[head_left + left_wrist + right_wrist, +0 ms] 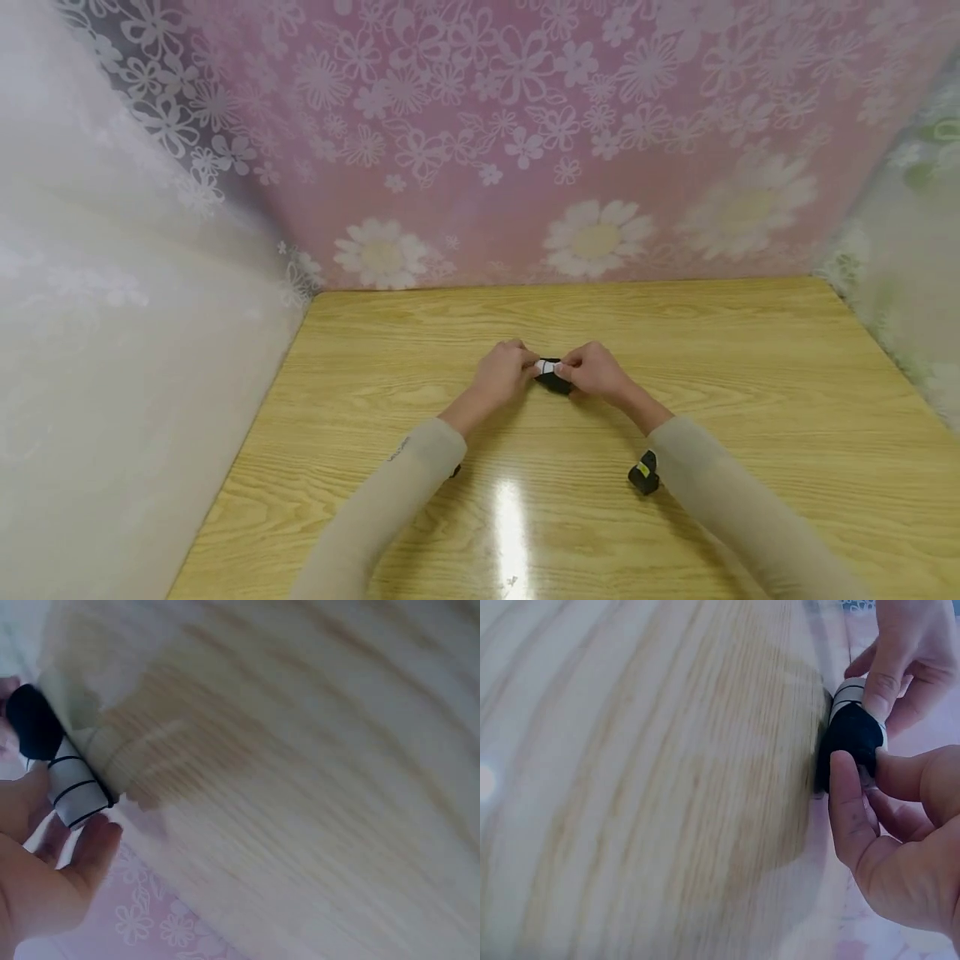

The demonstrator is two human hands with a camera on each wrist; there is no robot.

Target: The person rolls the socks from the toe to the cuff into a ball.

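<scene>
A small black-and-white striped cloth roll is between the two hands over the middle of the wooden table. White bands with thin black lines show at one end of the roll; the other end is plain black. My left hand pinches the striped end, its thumb lying across the white part in the right wrist view. Thumb and fingers of my right hand grip the black end from the opposite side. The underside of the roll is hidden in the head view.
The wood-grain table meets a pink flowered backdrop at its far edge. Pale walls flank it on both sides. A black device with a yellow patch sits against the right sleeve.
</scene>
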